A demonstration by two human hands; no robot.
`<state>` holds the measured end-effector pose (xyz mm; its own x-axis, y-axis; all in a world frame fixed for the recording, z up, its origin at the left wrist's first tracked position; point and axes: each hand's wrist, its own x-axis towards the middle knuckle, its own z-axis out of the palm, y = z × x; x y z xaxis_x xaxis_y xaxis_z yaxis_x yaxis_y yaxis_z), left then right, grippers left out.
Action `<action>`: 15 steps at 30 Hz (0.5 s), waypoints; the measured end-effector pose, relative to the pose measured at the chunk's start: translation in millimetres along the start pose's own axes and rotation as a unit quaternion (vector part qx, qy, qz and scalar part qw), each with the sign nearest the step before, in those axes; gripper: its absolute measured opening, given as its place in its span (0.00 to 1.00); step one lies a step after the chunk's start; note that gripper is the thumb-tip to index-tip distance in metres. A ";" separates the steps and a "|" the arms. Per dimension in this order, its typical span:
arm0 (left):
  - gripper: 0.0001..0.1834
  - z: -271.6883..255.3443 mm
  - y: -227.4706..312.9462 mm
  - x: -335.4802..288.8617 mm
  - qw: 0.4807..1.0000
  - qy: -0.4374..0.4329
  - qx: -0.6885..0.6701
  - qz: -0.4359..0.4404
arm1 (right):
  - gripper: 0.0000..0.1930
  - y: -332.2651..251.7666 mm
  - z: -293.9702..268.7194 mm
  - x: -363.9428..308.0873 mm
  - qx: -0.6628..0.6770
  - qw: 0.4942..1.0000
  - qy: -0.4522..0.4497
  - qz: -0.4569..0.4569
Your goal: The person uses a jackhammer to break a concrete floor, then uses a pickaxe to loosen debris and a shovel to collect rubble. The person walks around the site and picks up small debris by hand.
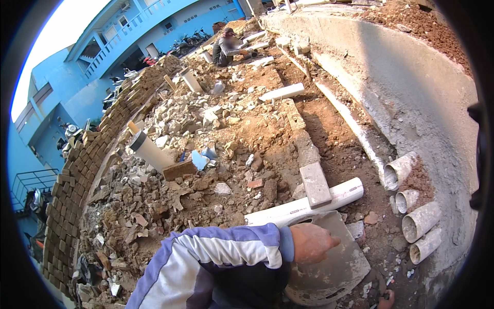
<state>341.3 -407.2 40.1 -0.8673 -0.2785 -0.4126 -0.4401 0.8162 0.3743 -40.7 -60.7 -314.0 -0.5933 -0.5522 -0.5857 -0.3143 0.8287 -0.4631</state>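
Observation:
My left hand [312, 243], in a purple and white sleeve, is closed over a grey, mortar-stained shallow tray [332, 278] with a slot in its near rim. Its fingers are curled; what they hold, if anything, is hidden. Only a small part of my right hand [386, 299] shows at the lower edge, right of the tray. Its fingers close near a dark, thin, curved thing [381, 282] that I cannot make out. Just beyond the tray lies a white plastic pipe [339, 195], with the end of a flat plank [315, 185] resting across it.
Several mortar-coated pipe stubs [422, 221] stick out by the concrete wall [411, 98] at right. Broken rubble [175, 116] covers the ground at left, around an upright white pipe [151, 151]. Stacked bricks [77, 180] line the left side. Farther off, a person [226, 49] sits near pipes.

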 end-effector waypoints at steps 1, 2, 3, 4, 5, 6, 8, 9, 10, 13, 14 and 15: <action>0.29 0.5 10.1 -3.6 1.000 -0.002 0.003 0.019 | 0.33 -10.5 -10.0 -4.6 -0.009 1.000 0.005 0.002; 0.29 2.0 19.3 -7.1 0.999 0.000 0.005 0.039 | 0.32 -20.8 -17.0 -9.0 -0.008 1.000 0.017 0.009; 0.29 4.5 26.5 -10.9 0.998 0.005 0.010 0.059 | 0.31 -29.8 -23.5 -11.7 -0.005 0.999 0.031 0.009; 0.25 8.3 32.0 -15.3 0.997 0.027 -0.008 0.077 | 0.30 -36.9 -28.7 -13.3 0.002 0.999 0.047 0.012; 0.22 12.6 35.4 -19.6 0.994 0.053 -0.019 0.094 | 0.29 -40.5 -33.1 -15.8 0.009 0.998 0.064 0.017; 0.18 16.4 36.1 -21.8 0.992 0.058 -0.037 0.105 | 0.28 -41.7 -37.7 -18.2 0.017 0.997 0.079 0.022; 0.23 25.3 34.9 -24.6 0.984 0.038 0.064 0.161 | 0.26 -39.2 -50.3 -27.7 0.028 0.994 0.102 0.031; 0.25 29.9 32.8 -23.5 0.977 0.017 0.109 0.185 | 0.25 -40.4 -59.7 -32.8 0.033 0.993 0.113 0.030; 0.25 35.5 30.9 -21.9 0.977 0.017 0.117 0.178 | 0.25 -45.9 -68.9 -39.5 0.036 0.992 0.121 0.027; 0.22 54.0 25.7 -5.0 0.980 0.005 0.109 0.164 | 0.22 -110.0 -94.6 -63.7 0.025 0.992 0.119 -0.040; 0.21 60.6 24.6 3.5 0.982 -0.003 0.106 0.158 | 0.21 -155.8 -102.2 -69.9 0.005 0.986 0.095 -0.137; 0.20 67.3 23.7 13.0 0.983 -0.012 0.106 0.150 | 0.20 -212.8 -103.5 -76.2 -0.015 0.961 0.054 -0.270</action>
<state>335.2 -357.4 -12.3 -0.9435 0.0007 -0.3313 -0.1054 0.9474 0.3023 -5.3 -185.6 -102.0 -0.4114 -0.8910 -0.1921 -0.6176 0.4275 -0.6602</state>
